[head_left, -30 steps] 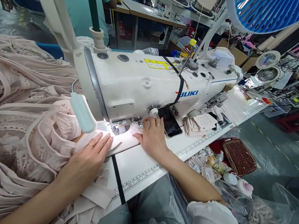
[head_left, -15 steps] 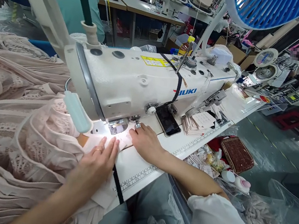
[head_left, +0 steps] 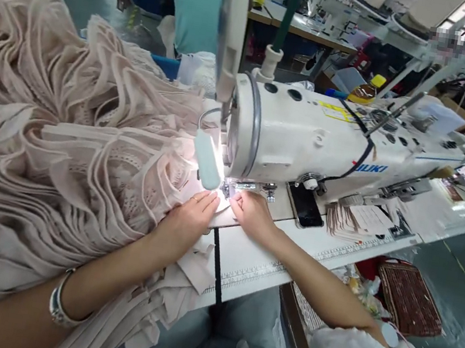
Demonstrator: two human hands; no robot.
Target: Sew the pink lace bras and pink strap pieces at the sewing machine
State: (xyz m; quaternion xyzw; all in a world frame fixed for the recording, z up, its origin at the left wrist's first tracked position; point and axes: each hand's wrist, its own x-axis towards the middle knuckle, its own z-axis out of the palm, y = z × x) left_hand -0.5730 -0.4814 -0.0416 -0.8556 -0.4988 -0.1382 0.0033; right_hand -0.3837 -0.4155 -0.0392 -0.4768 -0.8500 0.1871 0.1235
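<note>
A white sewing machine stands before me, with a lit needle area under its left end. My left hand lies on pale pink fabric just left of the presser foot, its fingers extended and close together, the thumb out of sight. Close to the needle on the right, my right hand pinches the edge of this fabric between thumb and curled fingers. A large heap of pale pink lace-trimmed garments spreads from the machine to the left, partly under my left forearm.
On the machine bed lies a black phone, beside a stack of paper tags. A printed ruler strip runs along the table's front edge. Fabric strips hang near my lap. A person in teal is beyond the machine.
My view has swung left, so the machine sits farther right and more of the garment heap shows. Both hands have moved closer to the needle, and the left fingers reach nearer the presser foot.
</note>
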